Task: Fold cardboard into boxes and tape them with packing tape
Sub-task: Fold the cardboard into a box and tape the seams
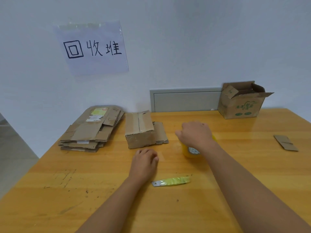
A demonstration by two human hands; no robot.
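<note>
A small taped cardboard box (139, 130) stands at the middle of the wooden table (84, 190), partly on a flat piece of cardboard (161, 132). To its left lies a stack of flattened cardboard (90, 130). My right hand (195, 133) grips a yellow roll of packing tape (189, 151) from above, right of the box. My left hand (144, 161) rests on the table just in front of the box, fingers curled, holding nothing. A yellow-green utility knife (171, 181) lies between my forearms.
An open cardboard box with green print (242, 105) stands at the back right against the wall. A small flat cardboard piece (286, 142) lies near the right edge. A paper sign (92, 47) hangs on the wall. A grey panel (185, 100) sits behind the table.
</note>
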